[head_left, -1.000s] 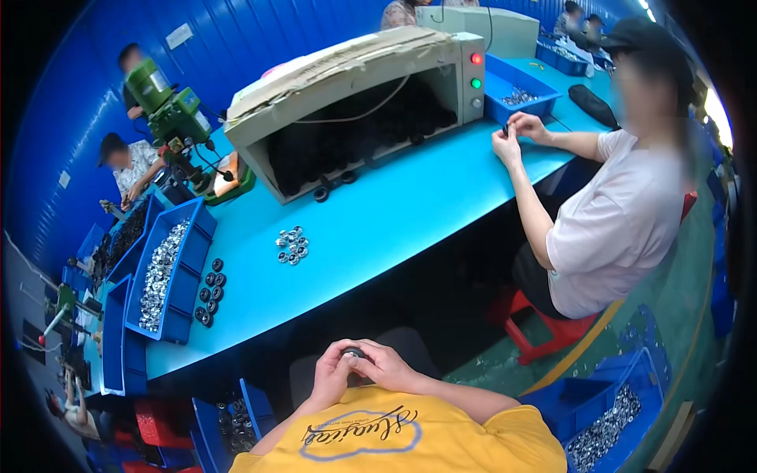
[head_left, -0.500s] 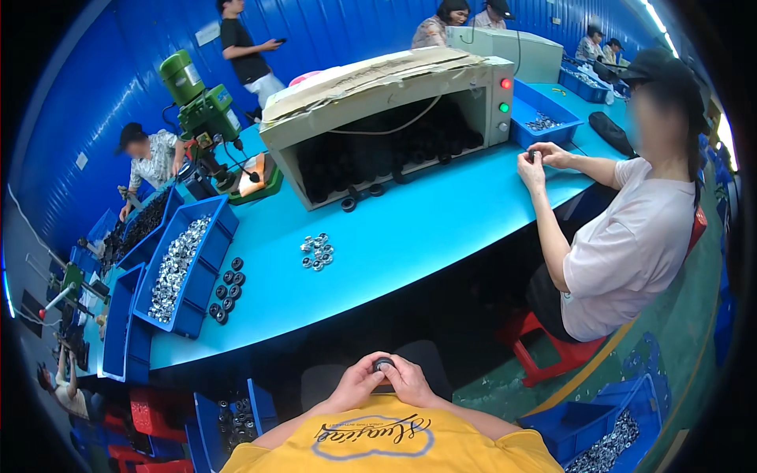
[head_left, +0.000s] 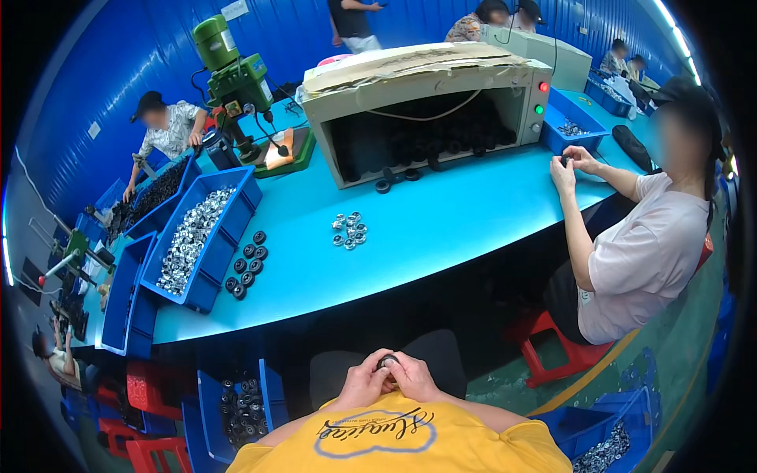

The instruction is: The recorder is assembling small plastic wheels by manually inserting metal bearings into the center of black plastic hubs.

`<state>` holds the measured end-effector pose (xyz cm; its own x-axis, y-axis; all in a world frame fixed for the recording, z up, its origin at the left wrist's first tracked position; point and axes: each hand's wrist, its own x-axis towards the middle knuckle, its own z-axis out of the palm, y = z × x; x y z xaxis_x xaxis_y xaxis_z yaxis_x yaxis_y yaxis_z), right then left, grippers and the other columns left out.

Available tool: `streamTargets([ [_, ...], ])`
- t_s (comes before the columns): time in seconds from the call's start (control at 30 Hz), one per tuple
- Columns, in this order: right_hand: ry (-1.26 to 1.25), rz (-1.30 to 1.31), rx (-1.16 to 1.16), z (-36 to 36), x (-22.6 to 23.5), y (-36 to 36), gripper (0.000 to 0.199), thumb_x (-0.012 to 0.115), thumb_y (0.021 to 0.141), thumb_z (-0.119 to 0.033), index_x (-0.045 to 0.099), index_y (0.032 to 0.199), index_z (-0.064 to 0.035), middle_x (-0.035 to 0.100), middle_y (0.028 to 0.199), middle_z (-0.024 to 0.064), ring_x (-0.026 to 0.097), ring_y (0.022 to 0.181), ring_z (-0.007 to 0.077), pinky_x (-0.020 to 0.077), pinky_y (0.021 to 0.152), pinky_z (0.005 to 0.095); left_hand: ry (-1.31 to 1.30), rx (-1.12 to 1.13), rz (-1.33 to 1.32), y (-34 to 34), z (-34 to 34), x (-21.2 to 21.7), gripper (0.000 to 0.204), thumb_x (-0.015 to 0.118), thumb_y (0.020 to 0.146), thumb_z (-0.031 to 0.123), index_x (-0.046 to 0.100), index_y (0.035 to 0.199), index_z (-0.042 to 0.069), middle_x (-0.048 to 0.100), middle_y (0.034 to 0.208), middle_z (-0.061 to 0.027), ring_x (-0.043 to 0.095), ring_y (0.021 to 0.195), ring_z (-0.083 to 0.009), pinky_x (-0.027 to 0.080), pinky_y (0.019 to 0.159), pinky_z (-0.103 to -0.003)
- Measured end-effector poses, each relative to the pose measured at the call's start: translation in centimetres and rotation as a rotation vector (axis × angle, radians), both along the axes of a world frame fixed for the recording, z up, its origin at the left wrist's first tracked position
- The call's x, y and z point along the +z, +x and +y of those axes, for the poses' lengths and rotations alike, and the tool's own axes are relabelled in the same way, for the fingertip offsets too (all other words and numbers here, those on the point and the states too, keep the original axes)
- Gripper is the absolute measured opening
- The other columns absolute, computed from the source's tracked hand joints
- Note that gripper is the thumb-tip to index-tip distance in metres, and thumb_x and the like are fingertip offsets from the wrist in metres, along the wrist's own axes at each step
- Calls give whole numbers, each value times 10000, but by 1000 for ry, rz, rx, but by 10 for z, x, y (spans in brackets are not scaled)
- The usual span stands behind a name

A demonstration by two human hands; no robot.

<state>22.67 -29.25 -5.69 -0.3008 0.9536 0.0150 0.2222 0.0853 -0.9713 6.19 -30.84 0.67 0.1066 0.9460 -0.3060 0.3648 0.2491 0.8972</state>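
Note:
Close in front of my yellow shirt, a small black ring-shaped part (head_left: 387,360), like a little wheel, is pinched between both hands. My left hand (head_left: 365,383) closes on its left side and my right hand (head_left: 415,378) on its right, thumbs near the top. The fingers hide most of it. Beyond them on the blue-green table lie a loose group of silver metal parts (head_left: 349,243) and, farther left, several black wheels (head_left: 250,251) set close together. Neither hand touches these.
A blue bin of silver parts (head_left: 192,240) stands at the left of the table. Behind are a green drill press (head_left: 240,83) and an open-fronted machine (head_left: 331,150) holding black parts. At right, a co-worker (head_left: 639,244) handles a small dark part. A blue crate (head_left: 274,394) sits low at left.
My view has swung a little, so the table and machines appear farther right and higher. Both hands stay together on the black ring-shaped part.

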Motion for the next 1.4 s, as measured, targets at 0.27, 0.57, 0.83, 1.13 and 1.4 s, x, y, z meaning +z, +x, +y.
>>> streamTargets([
  [0.27, 98, -80, -15, -5, 9, -4, 245, 578, 1083, -283, 675, 1129, -63, 737, 978, 205, 723, 895, 433, 578, 757, 478, 4, -13, -152, -9, -8, -10, 366, 537, 1114, 88, 587, 1475, 116, 749, 980, -105, 757, 872, -136, 631, 831, -291],
  [0.57, -106, -47, 37, -4, 1, -8, 279, 595, 1081, -304, 712, 1134, -56, 752, 970, 194, 747, 872, 380, 583, 759, 429, -66, -39, -241, -23, -7, -25, 323, 503, 1134, 120, 595, 1443, 101, 737, 945, -76, 743, 840, -108, 619, 792, -268],
  [0.83, 37, -116, 2, 1, -1, -14, 237, 641, 1062, -258, 734, 1085, -41, 753, 933, 165, 742, 821, 324, 583, 726, 398, -67, -13, -136, -23, 1, -23, 315, 506, 1126, 104, 610, 1424, 111, 741, 933, -93, 743, 806, -117, 614, 760, -277],
  [1.13, -94, -98, -28, 7, -7, -10, 218, 672, 1053, -222, 732, 1082, -16, 744, 883, 140, 721, 761, 229, 564, 710, 355, -51, -142, -19, -25, 4, -38, 494, 620, 1053, 116, 500, 1532, 107, 729, 1107, -185, 754, 963, -250, 600, 857, -362],
  [1.4, -191, -66, 61, 13, -5, -3, 203, 686, 1039, -197, 741, 1107, -14, 752, 911, 108, 708, 795, 171, 567, 736, 327, 0, -182, 1, -29, 10, -50, 577, 646, 1023, 116, 462, 1571, 116, 679, 1313, -248, 732, 1113, -361, 576, 935, -401],
])
